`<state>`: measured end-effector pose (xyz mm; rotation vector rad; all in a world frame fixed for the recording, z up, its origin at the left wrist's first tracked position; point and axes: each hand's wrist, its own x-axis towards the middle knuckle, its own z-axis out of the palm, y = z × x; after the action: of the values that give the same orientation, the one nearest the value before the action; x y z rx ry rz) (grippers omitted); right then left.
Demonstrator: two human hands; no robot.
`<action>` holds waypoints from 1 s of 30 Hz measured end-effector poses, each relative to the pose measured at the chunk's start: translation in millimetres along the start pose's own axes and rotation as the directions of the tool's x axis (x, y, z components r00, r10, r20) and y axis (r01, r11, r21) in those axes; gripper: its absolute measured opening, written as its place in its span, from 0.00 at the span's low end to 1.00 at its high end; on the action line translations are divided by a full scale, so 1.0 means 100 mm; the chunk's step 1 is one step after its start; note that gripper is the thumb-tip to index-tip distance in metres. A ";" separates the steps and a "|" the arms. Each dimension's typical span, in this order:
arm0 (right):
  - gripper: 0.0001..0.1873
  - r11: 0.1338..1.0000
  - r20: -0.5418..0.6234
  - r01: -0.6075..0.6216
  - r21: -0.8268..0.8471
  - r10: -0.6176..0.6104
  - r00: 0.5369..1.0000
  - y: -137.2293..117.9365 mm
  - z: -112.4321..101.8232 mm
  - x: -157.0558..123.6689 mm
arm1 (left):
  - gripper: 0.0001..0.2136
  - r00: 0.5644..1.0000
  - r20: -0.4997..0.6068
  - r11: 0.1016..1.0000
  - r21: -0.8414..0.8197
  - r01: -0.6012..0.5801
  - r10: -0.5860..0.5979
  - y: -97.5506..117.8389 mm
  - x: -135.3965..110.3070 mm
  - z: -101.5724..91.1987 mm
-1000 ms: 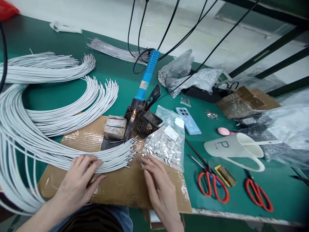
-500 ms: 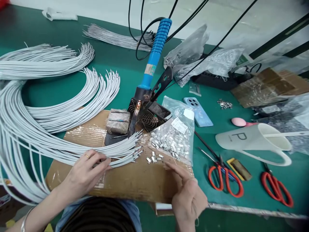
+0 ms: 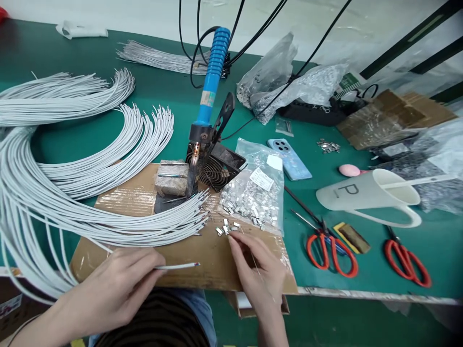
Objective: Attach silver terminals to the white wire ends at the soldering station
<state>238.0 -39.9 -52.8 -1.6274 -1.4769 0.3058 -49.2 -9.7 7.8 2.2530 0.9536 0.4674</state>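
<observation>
My left hand (image 3: 125,277) pinches a white cable (image 3: 181,266), whose stripped end points right above the cardboard (image 3: 217,270). Beside it lies the thick bundle of white cables (image 3: 152,224), with its cut ends toward the blue-handled soldering iron (image 3: 213,72). My right hand (image 3: 260,265) reaches down to a small pile of metal connectors (image 3: 225,226). Its thumb and index fingertips close at the pile's near edge, on what looks like one connector, mostly hidden by the fingers. A thin pale strand runs across that hand.
The iron's tip stands by a worn block (image 3: 171,177) and a round black fan grille (image 3: 213,171). Right of these are a bag of connectors (image 3: 249,202), a phone (image 3: 289,159), red-handled scissors (image 3: 333,250), a second pair (image 3: 407,262) and a white jug (image 3: 347,193).
My left hand has drawn one cable out of the bundle toward me. My right hand has moved left to the loose connectors, its fingertips coming together there. The view has shifted slightly.
</observation>
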 end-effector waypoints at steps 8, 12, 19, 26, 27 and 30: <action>0.10 0.986 0.100 0.051 -0.160 -0.035 0.994 0.04 0.22 0.08 | 0.15 0.880 0.250 0.700 -0.535 0.474 -0.404 0.09 0.23 0.25; 0.13 0.986 0.047 0.027 -0.166 -0.019 0.999 0.08 0.21 0.04 | 0.17 0.819 0.235 0.347 -0.819 0.457 -0.524 -0.04 0.23 0.37; 0.12 0.983 -0.016 -0.182 -0.009 0.181 0.983 0.02 0.16 -0.05 | 0.21 0.787 0.275 0.151 -0.895 0.419 -0.553 0.00 0.27 0.29; 0.07 0.903 0.175 -0.295 0.311 0.250 0.952 -0.55 0.26 -0.19 | 0.22 0.764 0.291 0.094 -0.905 0.415 -0.576 0.05 0.29 0.25; 0.07 0.885 0.213 -0.306 0.351 0.243 0.946 -0.62 0.30 -0.19 | 0.22 0.766 0.292 0.096 -0.904 0.417 -0.573 0.06 0.29 0.25; 0.07 0.831 0.298 -0.339 0.440 0.221 0.929 -0.74 0.39 -0.19 | 0.21 0.781 0.293 0.100 -0.906 0.411 -0.552 0.08 0.28 0.24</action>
<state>156.7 -47.4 -28.2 -1.4174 -1.1871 0.9906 -13.8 -3.3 -2.6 0.6872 1.0006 0.6315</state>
